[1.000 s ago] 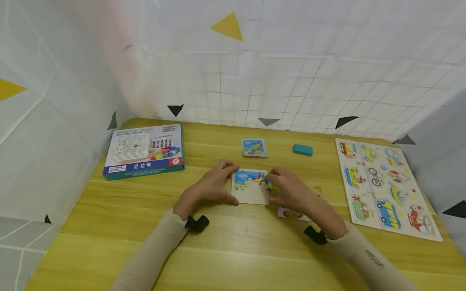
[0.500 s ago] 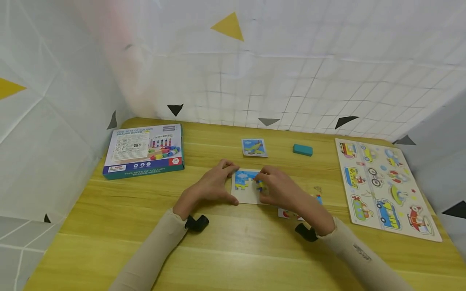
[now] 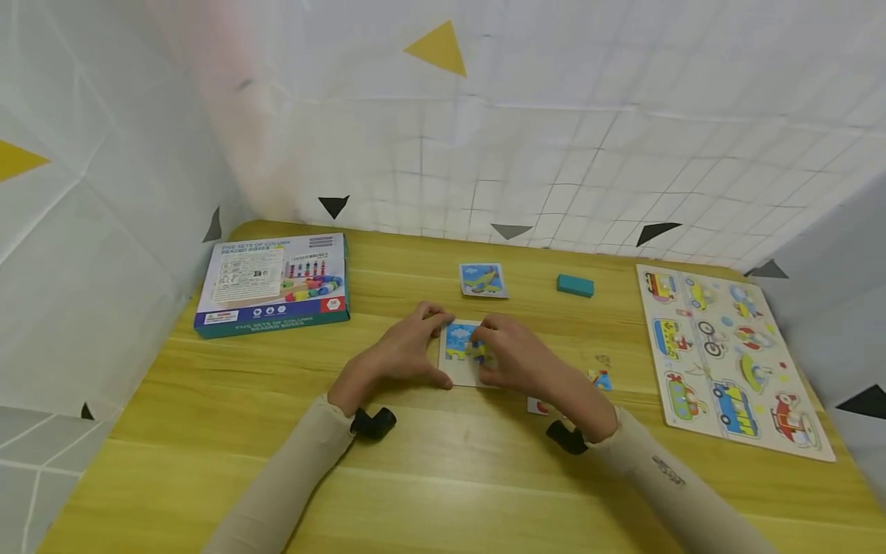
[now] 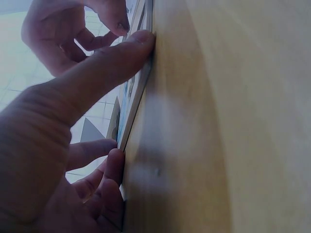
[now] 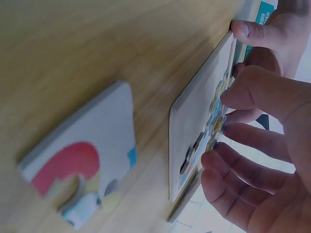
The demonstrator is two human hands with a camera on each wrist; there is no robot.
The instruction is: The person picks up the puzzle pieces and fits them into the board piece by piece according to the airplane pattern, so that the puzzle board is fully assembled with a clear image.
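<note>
A pale wooden puzzle board (image 3: 460, 375) lies at the middle of the table, with joined blue-sky pieces along its far side. My left hand (image 3: 404, 350) holds the board by its left end, thumb at the near corner and fingers at the far one. In the left wrist view the thumb presses along the board's edge (image 4: 138, 92). Over the board, my right hand (image 3: 522, 358) pinches a small blue-and-yellow puzzle piece (image 3: 479, 352) beside the joined pieces. The right fingers partly hide the piece and the board's right part.
Loose puzzle pieces (image 3: 601, 379) lie right of the board, one white-and-red piece (image 5: 82, 160) nearer. Behind stand an airplane picture card (image 3: 483, 280) and a teal block (image 3: 575, 285). A beads box (image 3: 277, 285) is at left, a vehicle peg puzzle (image 3: 737, 362) at right.
My right hand has moved left over the board with the puzzle piece between its fingers. The left hand stays at the board's left end.
</note>
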